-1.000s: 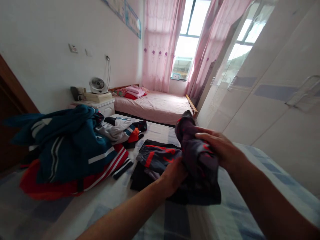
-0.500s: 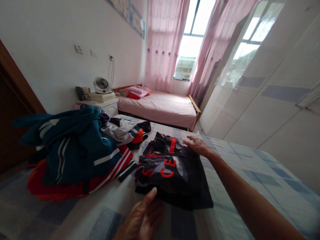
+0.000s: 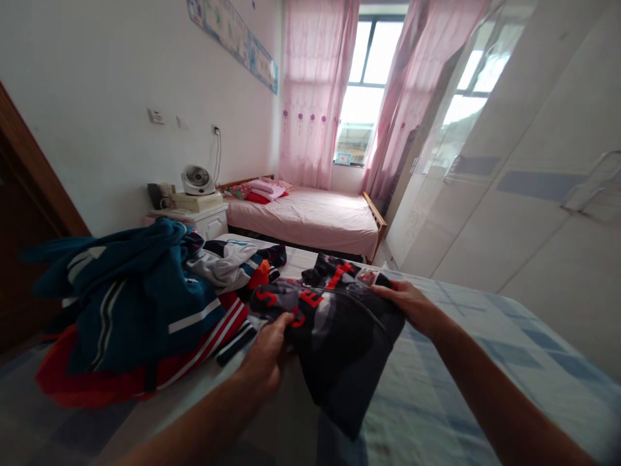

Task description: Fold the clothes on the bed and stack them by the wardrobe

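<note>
A black zip jacket (image 3: 347,336) with red letters and grey patches is folded between my hands, tilted, its near corner hanging toward the bed sheet. My left hand (image 3: 269,349) grips its left edge, thumb on top and the other fingers hidden underneath. On the far right edge my right hand (image 3: 407,304) is closed, thumb over the cloth near a small white-and-red patch. To the left lies a heap of clothes with a teal jacket (image 3: 145,304) on top, a red garment (image 3: 194,362) under it and a grey garment (image 3: 223,262) behind.
All this rests on a bed with a blue-and-white checked sheet (image 3: 460,362). Beyond it stand a pink-covered bed (image 3: 310,210) and a white nightstand (image 3: 211,223) with a small fan (image 3: 198,180). A white wardrobe (image 3: 485,226) lines the right side.
Both hands have taken hold of the black jacket, which lay flat before. It is now raised and turned, its near corner drooping. The view has also tilted slightly upward.
</note>
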Demonstrator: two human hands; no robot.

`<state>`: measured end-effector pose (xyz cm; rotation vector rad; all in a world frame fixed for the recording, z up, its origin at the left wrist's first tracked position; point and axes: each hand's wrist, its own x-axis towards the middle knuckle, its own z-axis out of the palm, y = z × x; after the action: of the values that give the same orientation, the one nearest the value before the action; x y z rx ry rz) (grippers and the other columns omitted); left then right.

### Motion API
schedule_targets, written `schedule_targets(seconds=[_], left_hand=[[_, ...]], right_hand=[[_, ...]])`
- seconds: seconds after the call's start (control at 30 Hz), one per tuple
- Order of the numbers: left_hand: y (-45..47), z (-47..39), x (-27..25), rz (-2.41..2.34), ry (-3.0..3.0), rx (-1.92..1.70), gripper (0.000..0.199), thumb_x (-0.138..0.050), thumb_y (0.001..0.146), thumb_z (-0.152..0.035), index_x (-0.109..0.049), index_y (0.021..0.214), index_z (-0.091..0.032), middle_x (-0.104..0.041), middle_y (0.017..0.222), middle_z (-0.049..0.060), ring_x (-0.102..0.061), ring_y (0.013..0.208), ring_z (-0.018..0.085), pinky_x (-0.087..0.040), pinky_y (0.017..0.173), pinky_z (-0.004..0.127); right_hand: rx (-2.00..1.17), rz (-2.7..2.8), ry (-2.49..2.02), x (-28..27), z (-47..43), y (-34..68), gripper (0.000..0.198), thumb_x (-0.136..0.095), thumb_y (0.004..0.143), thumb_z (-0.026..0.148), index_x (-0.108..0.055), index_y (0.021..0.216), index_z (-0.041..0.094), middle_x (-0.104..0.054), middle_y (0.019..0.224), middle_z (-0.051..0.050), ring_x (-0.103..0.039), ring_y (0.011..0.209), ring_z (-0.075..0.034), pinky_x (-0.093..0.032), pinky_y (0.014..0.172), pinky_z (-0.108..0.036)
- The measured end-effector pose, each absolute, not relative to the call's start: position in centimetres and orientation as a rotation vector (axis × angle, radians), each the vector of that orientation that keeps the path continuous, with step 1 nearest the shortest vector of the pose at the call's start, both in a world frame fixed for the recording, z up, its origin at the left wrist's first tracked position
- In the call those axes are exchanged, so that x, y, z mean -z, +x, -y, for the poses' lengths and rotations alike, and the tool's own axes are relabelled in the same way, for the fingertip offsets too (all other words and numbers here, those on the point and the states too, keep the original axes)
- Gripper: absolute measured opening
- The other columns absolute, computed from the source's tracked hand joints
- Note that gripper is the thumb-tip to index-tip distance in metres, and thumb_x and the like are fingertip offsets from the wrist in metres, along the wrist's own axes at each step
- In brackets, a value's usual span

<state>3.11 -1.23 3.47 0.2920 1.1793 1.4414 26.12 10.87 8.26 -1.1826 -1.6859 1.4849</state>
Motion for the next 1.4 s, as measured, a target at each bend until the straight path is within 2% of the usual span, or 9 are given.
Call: schedule_targets(seconds=[0.13, 0.27, 0.4, 0.53, 0.7, 0.83, 0.97, 1.17, 1.4], left_hand=[[1.7, -2.7, -6.0, -1.207, 0.770, -1.434, 0.026, -0.060, 0.074, -0.030, -0.062, 0.096, -0.017, -0.070, 0.089, 0.006, -0.066, 0.075, 0.016, -0.052, 0.067, 0.027], [1.1, -5.4, -4.1, -1.412, 0.980, -1.340, 0.033, -0.058, 0.074, -0.035, -0.062, 0.101, -0.015, -0.069, 0.096, 0.009, -0.066, 0.086, 0.021, -0.050, 0.075, 0.032], [0.5, -5.0, -0.8, -1.632, 1.130, -1.276, 0.048, -0.055, 0.076, -0.039, -0.055, 0.115, -0.011, -0.063, 0.109, 0.014, -0.057, 0.107, 0.026, -0.040, 0.094, 0.039], [0.7, -3.4, 0.5, -1.711, 1.365, -1.078, 0.063, -0.052, 0.077, -0.052, -0.047, 0.127, -0.013, -0.064, 0.095, 0.009, -0.061, 0.091, 0.026, -0.044, 0.085, 0.039], [2.5, -2.0, 1.3, -1.776, 1.647, -0.971, 0.060, -0.052, 0.079, -0.037, -0.040, 0.133, -0.013, -0.065, 0.089, 0.006, -0.063, 0.082, 0.022, -0.048, 0.075, 0.033], [3.1, -1.3, 1.5, -1.970, 1.897, -0.978, 0.053, -0.044, 0.082, -0.019, -0.039, 0.135, -0.018, -0.062, 0.108, 0.010, -0.061, 0.096, 0.023, -0.049, 0.081, 0.037], [4.3, -1.6, -0.6, -1.986, 2.346, -0.879, 0.043, -0.044, 0.082, -0.015, -0.052, 0.124, -0.016, -0.052, 0.128, 0.013, -0.051, 0.117, 0.027, -0.044, 0.096, 0.043], [7.1, -4.3, -1.8, -1.494, 2.712, -0.618, 0.045, -0.053, 0.085, -0.034, -0.050, 0.129, -0.031, -0.043, 0.143, 0.004, -0.032, 0.135, 0.028, -0.023, 0.110, 0.054], [5.5, -6.1, 4.3, -1.825, 2.395, -0.603, 0.057, -0.033, 0.090, -0.054, -0.035, 0.140, -0.029, -0.030, 0.150, 0.007, -0.023, 0.139, 0.026, -0.021, 0.110, 0.054]], right_hand=[[-1.366, 1.503, -1.113, -9.7, -7.7, 28.4, 0.043, -0.066, 0.074, 0.047, -0.065, 0.106, 0.018, -0.072, 0.089, -0.004, -0.065, 0.075, -0.018, -0.051, 0.067, -0.027], [-1.114, 1.631, -1.410, -4.7, -6.0, 30.3, 0.048, -0.060, 0.075, 0.053, -0.064, 0.106, 0.016, -0.071, 0.095, -0.007, -0.065, 0.086, -0.024, -0.052, 0.074, -0.034], [-0.683, 1.697, -1.673, 0.1, -5.6, 31.7, 0.061, -0.052, 0.078, 0.053, -0.050, 0.125, 0.013, -0.061, 0.115, -0.014, -0.062, 0.098, -0.026, -0.050, 0.082, -0.039], [-0.371, 1.776, -1.563, 0.1, -5.7, 31.5, 0.061, -0.043, 0.084, 0.049, -0.038, 0.136, 0.017, -0.047, 0.135, -0.013, -0.046, 0.123, -0.025, -0.038, 0.101, -0.043], [-0.374, 1.904, -1.501, 0.1, -6.3, 29.2, 0.055, -0.039, 0.088, 0.045, -0.036, 0.138, 0.021, -0.039, 0.143, -0.011, -0.034, 0.133, -0.023, -0.027, 0.109, -0.045], [-0.350, 1.932, -1.495, 0.8, -7.8, 28.6, 0.057, -0.039, 0.088, 0.045, -0.036, 0.138, 0.019, -0.037, 0.145, -0.012, -0.030, 0.135, -0.025, -0.027, 0.108, -0.047], [-0.257, 1.910, -1.542, -0.8, -10.6, 28.8, 0.058, -0.036, 0.089, 0.044, -0.038, 0.137, 0.012, -0.039, 0.142, -0.015, -0.032, 0.134, -0.024, -0.027, 0.108, -0.044], [-0.041, 2.055, -1.495, -1.8, -14.1, 25.8, 0.056, -0.039, 0.089, 0.047, -0.038, 0.140, 0.022, -0.032, 0.149, -0.008, -0.023, 0.138, -0.024, -0.020, 0.110, -0.044], [-0.261, 2.245, -1.656, 3.9, -15.2, 23.6, 0.056, -0.030, 0.090, 0.056, -0.038, 0.139, 0.031, -0.029, 0.150, 0.000, -0.015, 0.140, -0.023, -0.012, 0.111, -0.047]])
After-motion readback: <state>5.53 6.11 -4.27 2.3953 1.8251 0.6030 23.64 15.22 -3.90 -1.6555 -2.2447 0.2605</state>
